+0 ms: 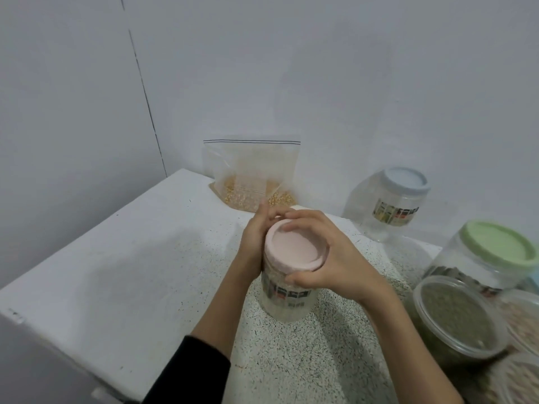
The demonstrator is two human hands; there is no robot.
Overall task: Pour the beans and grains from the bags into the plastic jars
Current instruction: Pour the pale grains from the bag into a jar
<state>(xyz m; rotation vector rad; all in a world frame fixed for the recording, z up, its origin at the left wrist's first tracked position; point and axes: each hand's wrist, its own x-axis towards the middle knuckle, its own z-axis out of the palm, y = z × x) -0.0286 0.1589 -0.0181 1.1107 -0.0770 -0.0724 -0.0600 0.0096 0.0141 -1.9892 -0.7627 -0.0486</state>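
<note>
A clear plastic jar with a pink lid stands in the middle of the speckled white counter. My left hand holds the jar's neck from the left side. My right hand grips the pink lid, fingers curled over its rim. Behind them a clear zip bag leans on the wall with yellow grains in its bottom.
An empty jar with a blue lid stands at the back right. A green-lidded jar and an open jar of green beans crowd the right edge, with more containers below them. Walls close the back and left.
</note>
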